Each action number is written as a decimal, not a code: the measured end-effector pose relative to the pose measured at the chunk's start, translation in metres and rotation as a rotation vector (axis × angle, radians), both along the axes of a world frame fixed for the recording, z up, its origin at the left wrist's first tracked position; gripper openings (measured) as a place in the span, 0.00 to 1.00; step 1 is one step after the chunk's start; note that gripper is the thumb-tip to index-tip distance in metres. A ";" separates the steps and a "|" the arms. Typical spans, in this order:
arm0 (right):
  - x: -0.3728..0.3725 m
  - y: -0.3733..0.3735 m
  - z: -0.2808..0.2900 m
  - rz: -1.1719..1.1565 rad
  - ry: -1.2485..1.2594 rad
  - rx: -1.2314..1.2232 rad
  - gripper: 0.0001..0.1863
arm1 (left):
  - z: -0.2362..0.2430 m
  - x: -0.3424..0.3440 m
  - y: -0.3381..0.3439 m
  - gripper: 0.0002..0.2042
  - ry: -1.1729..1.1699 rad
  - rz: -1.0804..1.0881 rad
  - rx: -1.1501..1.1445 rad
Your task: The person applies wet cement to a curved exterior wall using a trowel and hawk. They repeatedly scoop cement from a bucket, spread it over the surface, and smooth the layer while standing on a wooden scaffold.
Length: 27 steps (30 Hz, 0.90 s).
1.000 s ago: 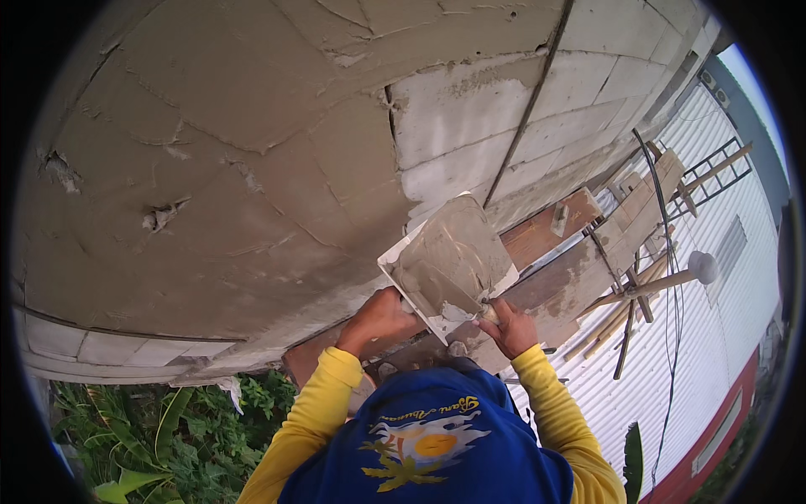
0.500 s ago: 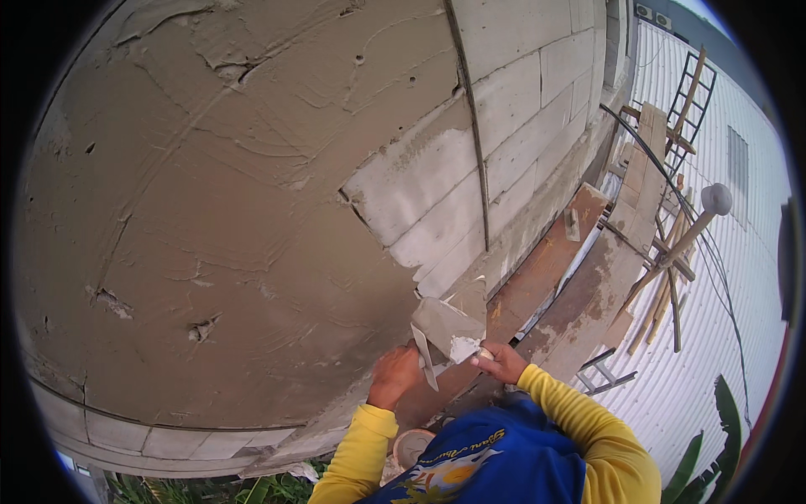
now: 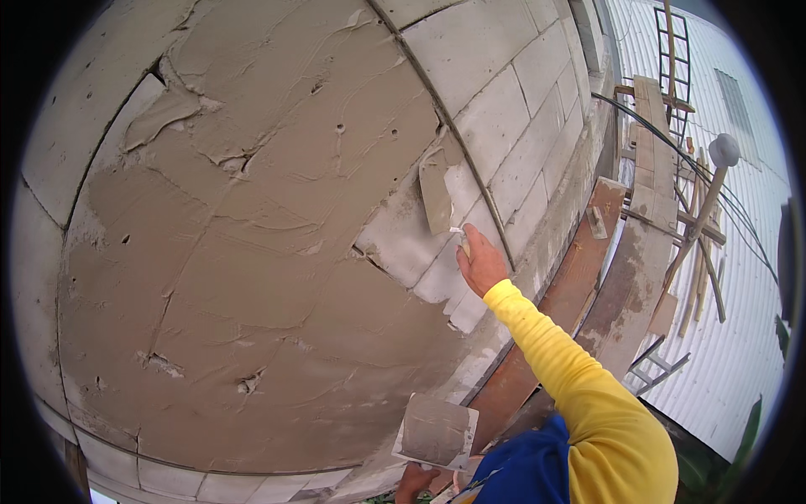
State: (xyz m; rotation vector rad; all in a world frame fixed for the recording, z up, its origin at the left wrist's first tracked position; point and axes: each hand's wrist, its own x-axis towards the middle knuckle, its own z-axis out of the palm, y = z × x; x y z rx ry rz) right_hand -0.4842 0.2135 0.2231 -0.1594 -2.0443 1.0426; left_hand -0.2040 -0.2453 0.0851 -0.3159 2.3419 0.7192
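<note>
Grey mud (image 3: 428,433) sits on a square board (image 3: 473,420), held at its bottom edge by the left hand (image 3: 415,482), whose fingers are mostly hidden. The right hand (image 3: 482,260) has its fingers curled round a trowel (image 3: 435,195). Its blade is up at the wall (image 3: 495,92), near the top corner of a bare white patch (image 3: 399,239)

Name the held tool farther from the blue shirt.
The trowel in the right hand, up by the wall's pale patch; the mortar-smeared board in the left hand is low, near the shirt.
</note>
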 end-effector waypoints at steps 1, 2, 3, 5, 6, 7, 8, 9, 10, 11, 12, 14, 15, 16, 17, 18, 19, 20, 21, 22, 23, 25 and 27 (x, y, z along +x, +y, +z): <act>0.005 -0.027 0.002 0.032 -0.045 0.005 0.29 | -0.001 0.008 -0.011 0.28 -0.071 0.046 -0.041; 0.017 -0.055 -0.002 0.063 -0.099 0.018 0.29 | -0.005 0.017 -0.016 0.27 -0.152 0.090 -0.074; 0.034 -0.077 -0.003 0.136 -0.162 0.039 0.28 | -0.008 0.028 -0.018 0.25 -0.164 0.129 -0.074; 0.057 -0.094 -0.010 0.225 -0.147 0.038 0.28 | -0.010 0.041 -0.018 0.22 -0.174 0.200 -0.053; 0.065 -0.097 -0.014 0.243 -0.073 0.005 0.27 | -0.011 0.046 -0.023 0.22 -0.170 0.224 -0.040; 0.070 -0.096 -0.017 0.259 0.001 -0.029 0.27 | -0.013 0.052 -0.025 0.23 -0.166 0.251 -0.024; 0.064 -0.085 -0.018 0.201 0.000 -0.097 0.25 | -0.015 0.058 -0.026 0.23 -0.168 0.275 -0.009; 0.050 -0.062 -0.013 0.140 -0.005 -0.164 0.24 | -0.017 0.061 -0.026 0.23 -0.171 0.292 0.002; 0.036 -0.037 -0.007 0.080 -0.012 -0.227 0.23 | -0.019 0.063 -0.025 0.23 -0.173 0.302 0.012; 0.017 -0.004 0.000 0.072 0.002 -0.219 0.23 | -0.018 0.058 -0.020 0.23 -0.181 0.311 0.030; 0.000 0.024 0.005 0.066 0.015 -0.214 0.23 | -0.019 0.058 -0.020 0.23 -0.183 0.311 0.038; -0.014 0.048 0.015 0.087 0.036 -0.179 0.22 | -0.018 0.058 -0.020 0.23 -0.181 0.327 0.046; -0.017 0.046 0.022 0.106 0.043 -0.159 0.21 | -0.019 0.066 -0.020 0.23 -0.188 0.344 0.050; -0.014 0.036 0.025 0.144 0.025 -0.139 0.21 | -0.019 0.069 -0.021 0.24 -0.191 0.360 0.053; -0.007 0.021 0.025 0.183 0.008 -0.118 0.21 | -0.017 0.072 -0.026 0.24 -0.193 0.372 0.055; 0.002 0.006 0.023 0.220 -0.018 -0.090 0.21 | -0.017 0.075 -0.028 0.24 -0.198 0.379 0.063; 0.010 -0.014 0.018 0.228 -0.034 -0.085 0.21 | -0.018 0.078 -0.031 0.24 -0.202 0.388 0.066; 0.018 -0.035 0.014 0.236 -0.050 -0.079 0.21 | -0.019 0.082 -0.033 0.24 -0.207 0.394 0.070; 0.027 -0.058 0.009 0.246 -0.065 -0.073 0.21 | -0.020 0.087 -0.037 0.24 -0.210 0.401 0.072; 0.036 -0.078 0.004 0.243 -0.045 -0.044 0.22 | -0.021 0.088 -0.040 0.24 -0.210 0.402 0.075; 0.045 -0.099 -0.001 0.243 -0.023 -0.015 0.22 | -0.022 0.091 -0.044 0.24 -0.211 0.406 0.078; 0.067 -0.135 -0.007 0.287 -0.053 0.015 0.22 | -0.026 0.094 -0.050 0.25 -0.213 0.408 0.083; 0.086 -0.151 -0.011 0.339 -0.033 0.053 0.22 | -0.029 0.100 -0.059 0.25 -0.207 0.401 0.085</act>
